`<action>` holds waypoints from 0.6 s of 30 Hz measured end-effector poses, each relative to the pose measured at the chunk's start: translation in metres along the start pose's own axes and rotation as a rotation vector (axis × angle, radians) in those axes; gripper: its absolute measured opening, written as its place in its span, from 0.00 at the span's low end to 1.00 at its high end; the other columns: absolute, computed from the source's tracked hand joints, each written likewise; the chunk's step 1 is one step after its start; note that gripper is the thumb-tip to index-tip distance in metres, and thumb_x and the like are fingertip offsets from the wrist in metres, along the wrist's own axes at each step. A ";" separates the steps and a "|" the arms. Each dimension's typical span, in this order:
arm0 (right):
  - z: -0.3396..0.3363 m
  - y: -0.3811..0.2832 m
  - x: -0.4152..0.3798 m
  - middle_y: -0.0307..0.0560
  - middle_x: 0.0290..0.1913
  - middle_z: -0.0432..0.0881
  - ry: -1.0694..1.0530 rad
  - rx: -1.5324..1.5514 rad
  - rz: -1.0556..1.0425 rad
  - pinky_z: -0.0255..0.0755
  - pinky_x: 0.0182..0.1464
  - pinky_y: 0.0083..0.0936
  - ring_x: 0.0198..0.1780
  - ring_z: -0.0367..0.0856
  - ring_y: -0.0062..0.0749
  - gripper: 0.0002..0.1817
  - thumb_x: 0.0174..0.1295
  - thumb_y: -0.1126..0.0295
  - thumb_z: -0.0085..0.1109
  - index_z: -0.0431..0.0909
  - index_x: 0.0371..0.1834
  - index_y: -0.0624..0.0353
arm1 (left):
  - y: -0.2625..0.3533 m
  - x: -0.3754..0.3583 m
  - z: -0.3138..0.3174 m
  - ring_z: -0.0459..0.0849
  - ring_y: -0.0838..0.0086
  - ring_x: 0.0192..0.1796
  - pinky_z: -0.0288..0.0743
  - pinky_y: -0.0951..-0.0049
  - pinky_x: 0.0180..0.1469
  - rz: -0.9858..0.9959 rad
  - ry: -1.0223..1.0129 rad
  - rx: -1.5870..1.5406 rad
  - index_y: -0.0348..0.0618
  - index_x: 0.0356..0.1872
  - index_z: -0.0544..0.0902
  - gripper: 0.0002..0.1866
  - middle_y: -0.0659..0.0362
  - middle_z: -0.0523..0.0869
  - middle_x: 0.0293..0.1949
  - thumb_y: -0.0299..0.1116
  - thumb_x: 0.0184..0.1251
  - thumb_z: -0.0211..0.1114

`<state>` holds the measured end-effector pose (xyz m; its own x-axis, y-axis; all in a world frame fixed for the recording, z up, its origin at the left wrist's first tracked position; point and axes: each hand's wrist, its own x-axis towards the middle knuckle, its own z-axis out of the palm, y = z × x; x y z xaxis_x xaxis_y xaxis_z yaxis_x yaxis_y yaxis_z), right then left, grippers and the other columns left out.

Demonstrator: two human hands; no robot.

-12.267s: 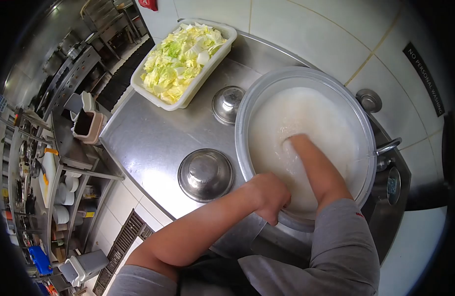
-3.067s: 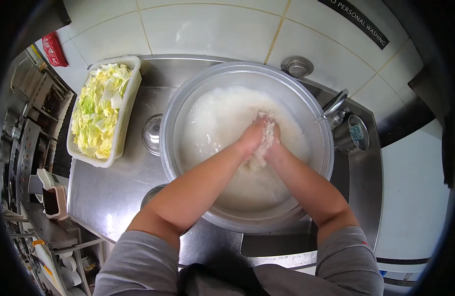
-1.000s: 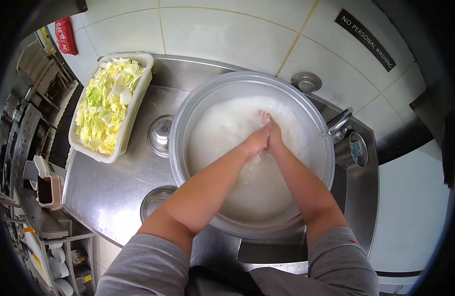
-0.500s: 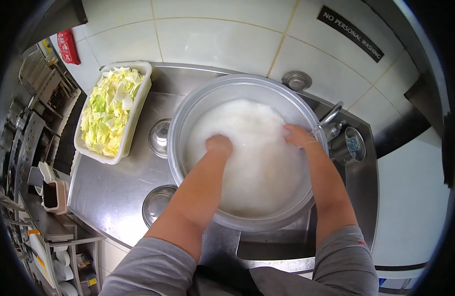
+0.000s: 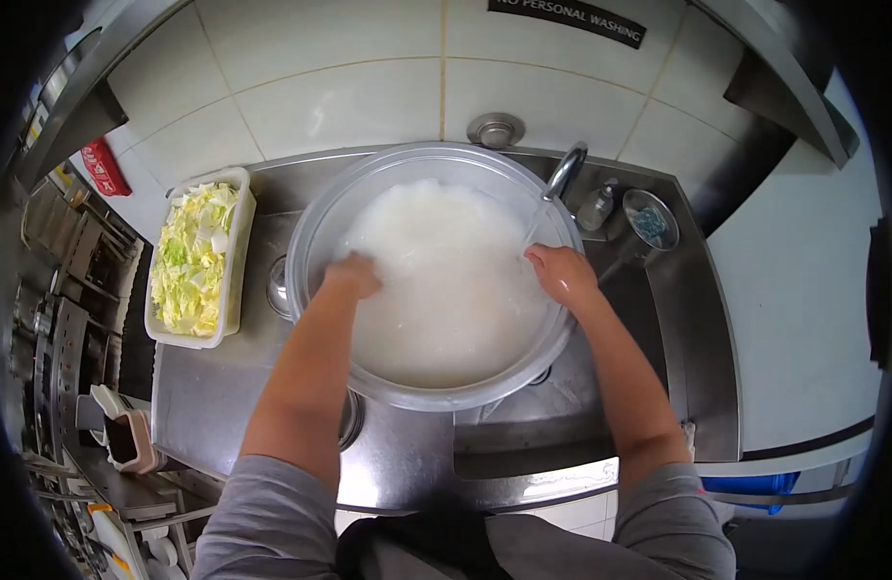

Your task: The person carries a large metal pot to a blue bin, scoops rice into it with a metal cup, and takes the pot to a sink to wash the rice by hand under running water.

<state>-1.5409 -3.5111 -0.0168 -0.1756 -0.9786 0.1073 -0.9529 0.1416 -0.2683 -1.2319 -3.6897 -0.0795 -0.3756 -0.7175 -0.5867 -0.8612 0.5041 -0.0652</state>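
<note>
A large round metal basin (image 5: 316, 208) holds cloudy white water (image 5: 446, 280); what lies under the surface is hidden. My left hand (image 5: 357, 275) dips into this water near the left side, its fingers submerged and smeared by motion. Across from it, my right hand (image 5: 562, 274) is over the right inner edge, the wrist crossing the rim. Its fingers are curled together, and anything inside them is hidden. The faucet (image 5: 566, 172) reaches over the back right rim, and a thin stream of water runs from it into the basin.
A white tub (image 5: 235, 290) of chopped cabbage (image 5: 190, 266) stands on the steel counter (image 5: 209, 396) at left. Behind the right rim are a clear bottle (image 5: 596, 206) and a metal cup (image 5: 651, 220) with something blue inside. The sink bowl (image 5: 533, 435) lies partly under the basin.
The view has shifted, so the basin appears further left. My left hand has moved toward the basin's left wall. My right hand stays by the right rim, its fingers more curled.
</note>
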 end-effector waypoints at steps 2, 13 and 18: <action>-0.001 -0.010 -0.014 0.53 0.37 0.85 -0.062 -0.080 0.011 0.71 0.52 0.44 0.40 0.83 0.52 0.14 0.65 0.61 0.47 0.81 0.43 0.53 | -0.012 -0.028 -0.006 0.73 0.59 0.62 0.67 0.54 0.63 -0.021 0.461 0.041 0.45 0.51 0.81 0.19 0.52 0.78 0.57 0.43 0.65 0.56; 0.015 -0.124 -0.081 0.56 0.55 0.80 -0.836 0.039 -0.110 0.67 0.60 0.41 0.58 0.77 0.47 0.24 0.66 0.53 0.42 0.83 0.47 0.58 | -0.036 -0.108 0.039 0.71 0.65 0.65 0.58 0.53 0.68 -0.021 0.866 -0.118 0.56 0.38 0.88 0.11 0.63 0.82 0.53 0.44 0.65 0.59; 0.021 -0.149 -0.104 0.58 0.37 0.83 -0.418 0.108 -0.103 0.73 0.46 0.43 0.42 0.82 0.50 0.23 0.66 0.52 0.44 0.84 0.33 0.58 | -0.021 -0.141 0.044 0.70 0.65 0.65 0.57 0.56 0.70 -0.076 0.809 -0.492 0.55 0.41 0.87 0.11 0.62 0.85 0.49 0.43 0.64 0.60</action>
<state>-1.3758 -3.4333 -0.0085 0.0548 -0.9661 -0.2521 -0.9249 0.0460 -0.3773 -1.1457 -3.5780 -0.0305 -0.2771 -0.9484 0.1540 -0.8715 0.3156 0.3753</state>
